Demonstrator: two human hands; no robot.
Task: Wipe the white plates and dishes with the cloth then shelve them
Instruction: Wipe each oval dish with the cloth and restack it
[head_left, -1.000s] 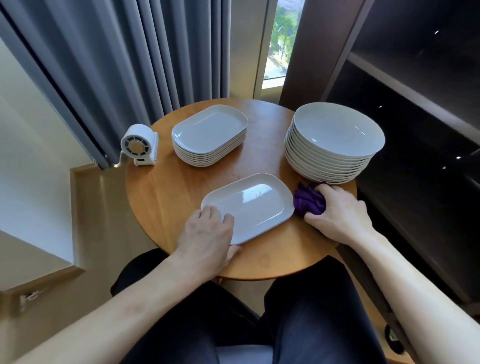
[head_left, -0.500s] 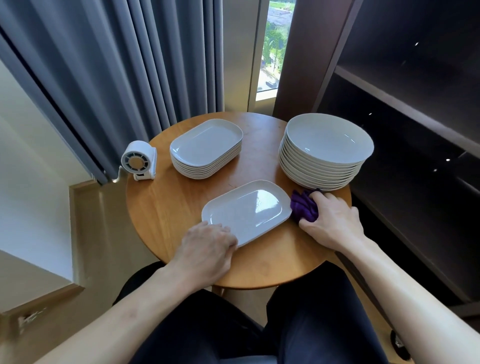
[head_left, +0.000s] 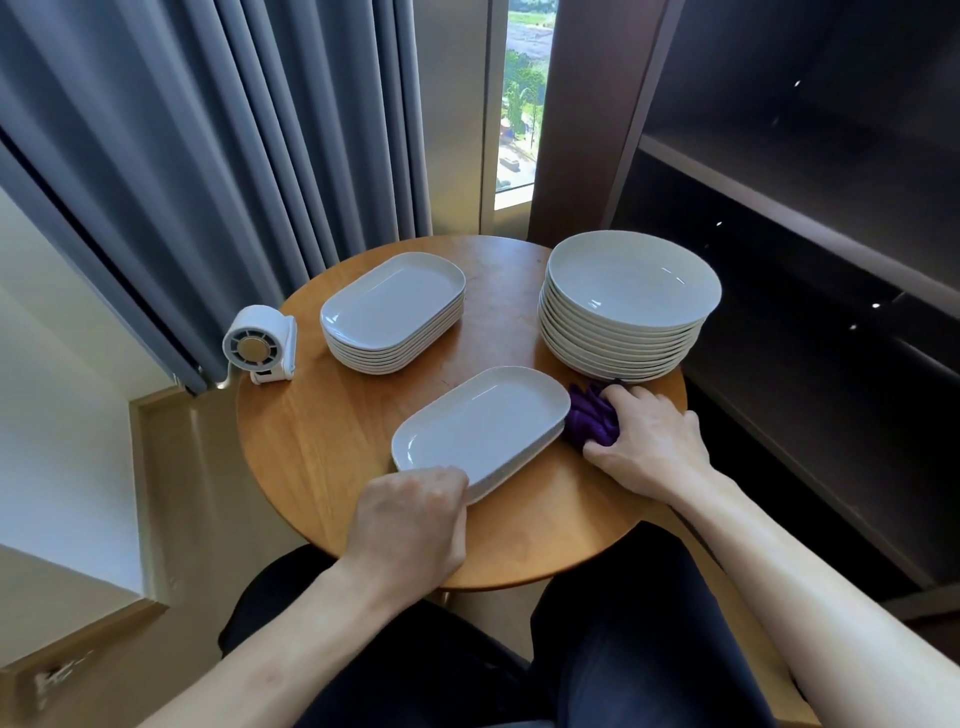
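A white rectangular plate (head_left: 483, 426) lies on the round wooden table (head_left: 322, 441) in front of me; a second rim shows under its right side. My left hand (head_left: 410, 519) grips its near edge with curled fingers. Just right of the plate, my right hand (head_left: 649, 441) holds a bunched purple cloth (head_left: 592, 421) on the table. At the back left sits a stack of several rectangular white plates (head_left: 395, 312). A taller stack of round white dishes (head_left: 628, 306) stands at the back right, right behind the cloth.
A small white fan (head_left: 260, 348) stands at the table's left edge. A dark shelf unit (head_left: 779, 218) with open shelves rises close on the right. Grey curtains (head_left: 208, 156) and a narrow window are behind the table. My knees are under the near edge.
My left hand has slid back from lying on the plate's corner to curling round its near edge. The right hand stays on the cloth. The view has tilted up.
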